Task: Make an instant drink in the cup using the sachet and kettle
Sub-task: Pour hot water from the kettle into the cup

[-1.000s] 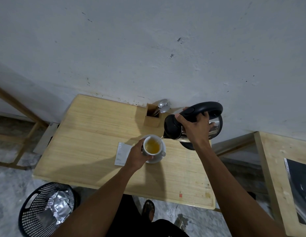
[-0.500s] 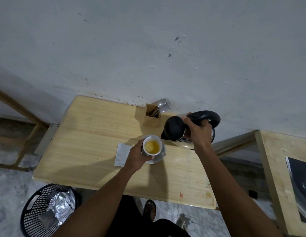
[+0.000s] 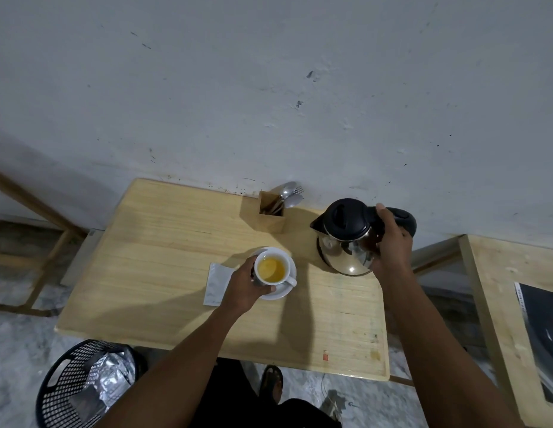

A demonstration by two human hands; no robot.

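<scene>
A white cup [image 3: 272, 268] with yellow liquid stands on a white saucer [image 3: 282, 291] in the middle of the wooden table [image 3: 164, 242]. My left hand [image 3: 245, 288] grips the cup's left side. A steel kettle [image 3: 346, 239] with a black lid stands upright on the table to the right of the cup. Around its black handle, my right hand [image 3: 391, 245] is closed. A silver sachet [image 3: 218, 284] lies flat just left of the saucer, partly under my left hand.
A wooden holder [image 3: 272, 216] with spoons and a fork stands at the wall behind the cup. A black mesh bin [image 3: 83, 384] with foil wrappers sits on the floor at lower left. A second wooden table [image 3: 512, 304] stands to the right.
The kettle was tilted with its spout at the cup; it has swung back to the right and now stands upright on the table. My left hand stays on the cup.
</scene>
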